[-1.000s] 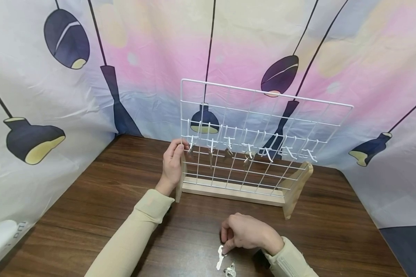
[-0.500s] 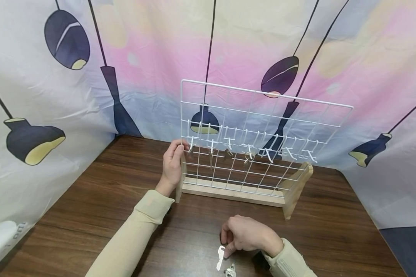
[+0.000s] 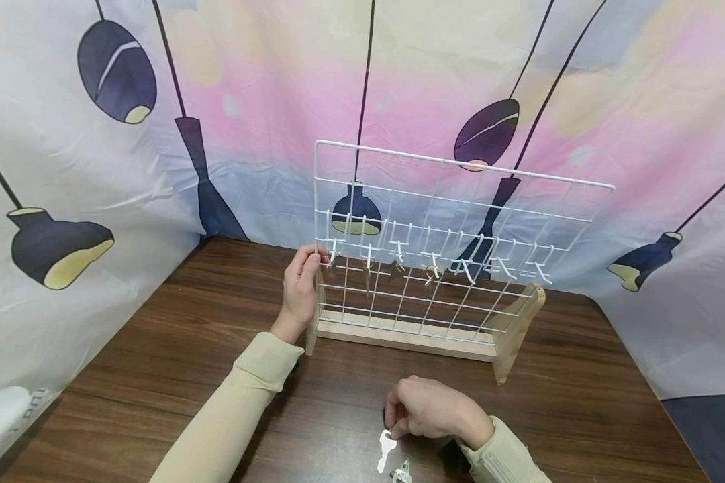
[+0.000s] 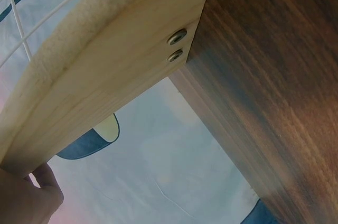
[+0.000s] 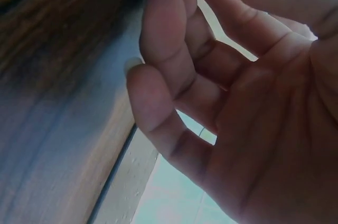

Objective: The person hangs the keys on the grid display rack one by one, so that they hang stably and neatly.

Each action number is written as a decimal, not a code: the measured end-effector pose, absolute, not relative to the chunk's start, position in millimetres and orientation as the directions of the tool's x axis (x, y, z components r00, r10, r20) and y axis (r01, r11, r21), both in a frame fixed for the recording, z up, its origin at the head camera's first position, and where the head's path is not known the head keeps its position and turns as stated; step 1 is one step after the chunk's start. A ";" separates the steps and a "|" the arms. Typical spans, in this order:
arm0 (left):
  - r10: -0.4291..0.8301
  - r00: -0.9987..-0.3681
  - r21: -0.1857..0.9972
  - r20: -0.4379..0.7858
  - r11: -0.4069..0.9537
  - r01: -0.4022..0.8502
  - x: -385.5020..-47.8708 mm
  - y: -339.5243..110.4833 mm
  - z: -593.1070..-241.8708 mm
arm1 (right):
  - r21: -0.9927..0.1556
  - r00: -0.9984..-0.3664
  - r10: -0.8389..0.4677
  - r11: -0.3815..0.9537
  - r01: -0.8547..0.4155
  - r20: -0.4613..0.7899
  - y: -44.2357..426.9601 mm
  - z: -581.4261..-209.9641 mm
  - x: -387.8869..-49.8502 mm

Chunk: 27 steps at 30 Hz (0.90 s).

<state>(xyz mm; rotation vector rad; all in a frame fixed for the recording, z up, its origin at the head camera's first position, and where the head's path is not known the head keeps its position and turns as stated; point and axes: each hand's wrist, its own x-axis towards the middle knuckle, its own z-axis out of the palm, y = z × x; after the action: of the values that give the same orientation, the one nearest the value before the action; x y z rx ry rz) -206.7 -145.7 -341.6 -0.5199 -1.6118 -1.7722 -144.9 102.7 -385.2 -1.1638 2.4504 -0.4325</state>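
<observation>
Lamp-printed fabric (image 3: 266,100) fills the top of the head view behind a dark wood-grain tabletop (image 3: 242,275). Just left of center, your left hand (image 3: 299,292) grips the left end of the white wire grid rack (image 3: 405,339), thumb in front and fingers bent round it. At bottom center, your right hand (image 3: 431,406) pinches the head of a silver key (image 3: 387,449) between thumb and bent fingers, your other fingertips curled inward. Below your thumb, a small metal piece (image 3: 401,473) sits near the bottom edge; keys (image 3: 368,275) hang mid-frame.
</observation>
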 end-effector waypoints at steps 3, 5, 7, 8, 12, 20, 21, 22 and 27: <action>-0.214 -0.690 0.705 0.691 -0.008 0.709 -206.6 -145.4 -341.7 | -0.422 -0.577 -0.790 0.604 -0.676 -0.207 102.7 -385.8 -145.3; -0.213 -0.689 0.703 0.693 -0.015 0.711 -206.6 -145.3 -341.8 | -0.412 -0.578 -0.791 0.604 -0.683 -0.202 102.8 -386.1 -145.6; -0.211 -0.688 0.701 0.694 -0.017 0.713 -206.5 -145.3 -341.9 | -0.412 -0.576 -0.793 0.600 -0.685 -0.197 102.9 -386.5 -146.0; -0.211 -0.688 0.701 0.695 -0.017 0.713 -206.4 -145.3 -341.8 | -0.415 -0.575 -0.795 0.597 -0.686 -0.193 103.0 -386.7 -146.2; -0.216 -0.690 0.705 0.691 -0.007 0.709 -206.1 -145.3 -341.5 | -0.445 -0.562 -0.809 0.573 -0.688 -0.174 103.3 -386.9 -147.3; -0.210 -0.684 0.699 0.699 -0.005 0.715 -204.8 -145.1 -340.8 | -0.518 -0.510 -0.847 0.508 -0.688 -0.152 104.1 -384.6 -149.0; -0.210 -0.683 0.698 0.699 -0.002 0.716 -204.7 -145.1 -340.8 | -0.526 -0.504 -0.850 0.502 -0.687 -0.152 104.0 -384.4 -149.3; -0.209 -0.683 0.698 0.700 -0.001 0.716 -204.7 -145.2 -340.8 | -0.535 -0.500 -0.853 0.496 -0.683 -0.153 103.8 -384.3 -149.5; -0.206 -0.686 0.700 0.698 -0.005 0.714 -205.4 -145.5 -341.0 | -0.574 -0.493 -0.855 0.487 -0.659 -0.159 103.1 -383.3 -149.5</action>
<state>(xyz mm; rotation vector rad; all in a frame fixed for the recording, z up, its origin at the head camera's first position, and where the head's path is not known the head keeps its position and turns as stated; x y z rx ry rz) -205.4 -145.5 -341.0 -0.5344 -1.6106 -1.7671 -149.5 103.1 -383.3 -1.2563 2.3094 -0.6237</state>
